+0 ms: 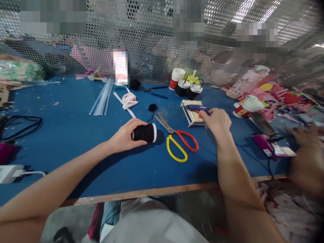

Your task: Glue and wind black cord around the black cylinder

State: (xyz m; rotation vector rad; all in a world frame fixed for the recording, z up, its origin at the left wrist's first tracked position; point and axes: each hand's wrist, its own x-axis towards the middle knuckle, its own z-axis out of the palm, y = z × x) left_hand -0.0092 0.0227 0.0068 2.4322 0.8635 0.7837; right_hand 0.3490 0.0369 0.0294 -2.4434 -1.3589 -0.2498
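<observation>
We see a big blue table (pixel 76 135) with a brown wooden edge (pixel 141 193) along the front. Behind our table stands a wall of shiny metal mesh (pixel 152 30) full of little round holes. Bright light (pixel 250 13) shines through the holes at the top right. Things behind the mesh look blurry to us. Below the table edge we see a bit of grey floor (pixel 73 216).

Bright overhead light glares off the mesh (pixel 253 20) behind the table (pixel 76 135); soft shadows fall beneath the arms. Edges bow and blur, worst right of the table.
</observation>
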